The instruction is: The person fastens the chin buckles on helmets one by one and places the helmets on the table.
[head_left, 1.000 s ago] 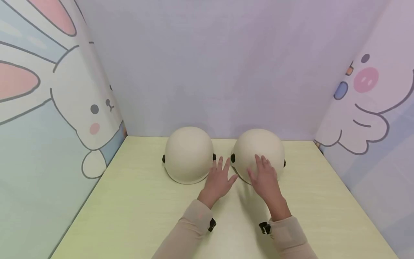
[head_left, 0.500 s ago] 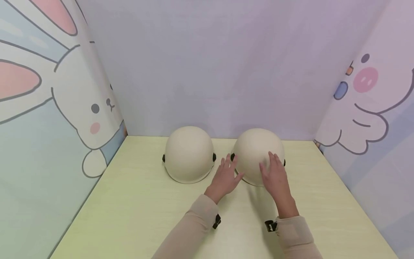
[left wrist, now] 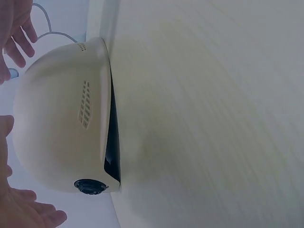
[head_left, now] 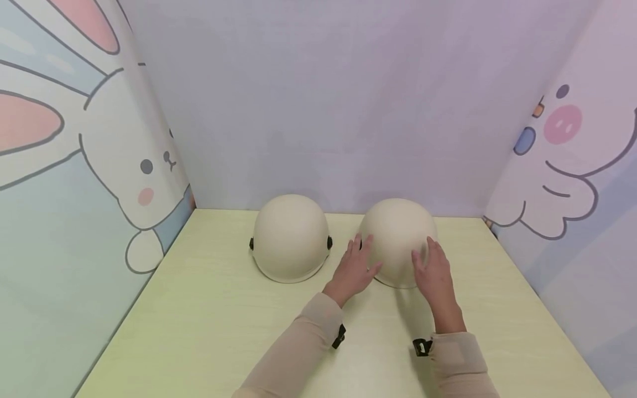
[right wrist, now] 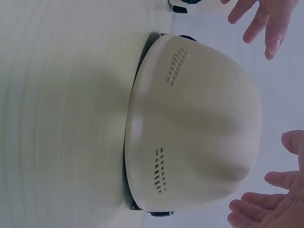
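Head cam: both hands (head_left: 352, 272) (head_left: 435, 275) half-spread, empty, nr opp. sides of R helmet (head_left: 397, 235).

The place is small and booth-like, its wider setting, be it home, lab or shop, impossible to tell, with a pale wood-grained table (head_left: 199, 331) running back to a plain lilac backdrop (head_left: 318, 110) between side walls (head_left: 55, 265) printed with a big cartoon rabbit (head_left: 116, 171) and another cartoon figure (head_left: 592, 143).

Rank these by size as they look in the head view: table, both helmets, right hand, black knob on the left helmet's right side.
1. Table
2. Left helmet and right helmet: too alike to rank, the right one partly covered
3. Right hand
4. Black knob
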Tool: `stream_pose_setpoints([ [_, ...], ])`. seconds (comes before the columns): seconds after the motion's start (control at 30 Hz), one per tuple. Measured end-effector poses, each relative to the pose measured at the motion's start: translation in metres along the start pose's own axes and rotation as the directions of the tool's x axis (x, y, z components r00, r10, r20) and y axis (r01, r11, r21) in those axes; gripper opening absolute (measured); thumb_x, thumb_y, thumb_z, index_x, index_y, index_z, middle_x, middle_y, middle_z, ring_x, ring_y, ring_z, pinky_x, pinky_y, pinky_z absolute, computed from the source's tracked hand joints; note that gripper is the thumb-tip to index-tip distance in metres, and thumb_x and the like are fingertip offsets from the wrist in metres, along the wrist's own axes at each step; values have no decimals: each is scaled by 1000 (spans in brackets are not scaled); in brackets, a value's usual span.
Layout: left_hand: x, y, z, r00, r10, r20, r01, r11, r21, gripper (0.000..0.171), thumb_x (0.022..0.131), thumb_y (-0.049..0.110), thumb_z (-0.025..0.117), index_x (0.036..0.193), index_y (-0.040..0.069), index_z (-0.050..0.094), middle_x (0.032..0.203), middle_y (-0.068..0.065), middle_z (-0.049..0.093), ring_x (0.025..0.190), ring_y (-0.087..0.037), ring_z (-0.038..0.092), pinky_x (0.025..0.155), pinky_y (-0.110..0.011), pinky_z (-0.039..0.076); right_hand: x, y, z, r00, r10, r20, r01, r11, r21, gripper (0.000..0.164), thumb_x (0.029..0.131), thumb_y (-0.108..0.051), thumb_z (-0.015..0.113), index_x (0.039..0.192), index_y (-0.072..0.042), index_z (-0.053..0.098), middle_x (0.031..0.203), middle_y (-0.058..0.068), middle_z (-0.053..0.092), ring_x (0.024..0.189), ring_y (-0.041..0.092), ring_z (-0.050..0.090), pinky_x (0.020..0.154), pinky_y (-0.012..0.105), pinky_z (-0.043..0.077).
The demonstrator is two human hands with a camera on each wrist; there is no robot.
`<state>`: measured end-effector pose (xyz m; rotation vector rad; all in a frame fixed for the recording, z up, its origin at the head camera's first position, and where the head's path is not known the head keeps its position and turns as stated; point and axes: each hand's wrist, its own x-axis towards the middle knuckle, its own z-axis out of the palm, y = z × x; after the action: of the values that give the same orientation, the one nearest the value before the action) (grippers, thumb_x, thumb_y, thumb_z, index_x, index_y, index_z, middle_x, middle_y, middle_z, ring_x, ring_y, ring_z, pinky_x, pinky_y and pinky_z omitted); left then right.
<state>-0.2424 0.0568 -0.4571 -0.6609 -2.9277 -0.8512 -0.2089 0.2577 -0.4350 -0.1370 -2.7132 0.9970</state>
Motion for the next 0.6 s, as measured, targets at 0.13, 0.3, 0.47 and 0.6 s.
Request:
stream_pose_setpoints([
  [0.13, 4, 1, 3, 1000, 21, -9, -21, 1000, -1, 74, 101, 47, 47, 159, 19, 10, 160, -16, 8, 144, -36, 13, 110, -45, 26, 3, 8, 0, 999, 34, -1, -34, 999, 35, 65, 105, -34, 38, 152, 6, 17, 152, 33, 18, 138, 50, 16, 109, 60, 15],
  [0.3, 9, 1, 7, 999, 38, -14, -38, 999, 2, 75, 101, 48, 48, 159, 19, 10, 160, -17, 8, 144, -37, 14, 110, -45, 27, 6, 18, 3, 997, 82, 11, -83, 993, 82, 71, 105, -42, 36, 154, 3, 13, 154, 31, 15, 139, 49, 15, 109, 60, 15],
  [0.47, 14, 0, 11, 999, 44, -22, -45, 999, -16, 75, 100, 48, 48, 159, 19, 11, 160, -16, 8, 144, -38, 15, 110, -45, 27, 10, 27, 7, 993, 114, -8, -112, 985, 131, 72, 104, -46, 36, 154, 1, 14, 155, 29, 16, 140, 46, 15, 110, 58, 14],
  [0.6, 17, 1, 12, 998, 53, -25, -54, 998, -28, 76, 100, 49, 50, 159, 20, 11, 161, -15, 6, 144, -38, 14, 110, -45, 26, 14, 33, 9, 990, 142, -21, -136, 975, 174, 74, 104, -47, 36, 154, 2, 15, 154, 30, 18, 139, 47, 18, 110, 58, 16],
])
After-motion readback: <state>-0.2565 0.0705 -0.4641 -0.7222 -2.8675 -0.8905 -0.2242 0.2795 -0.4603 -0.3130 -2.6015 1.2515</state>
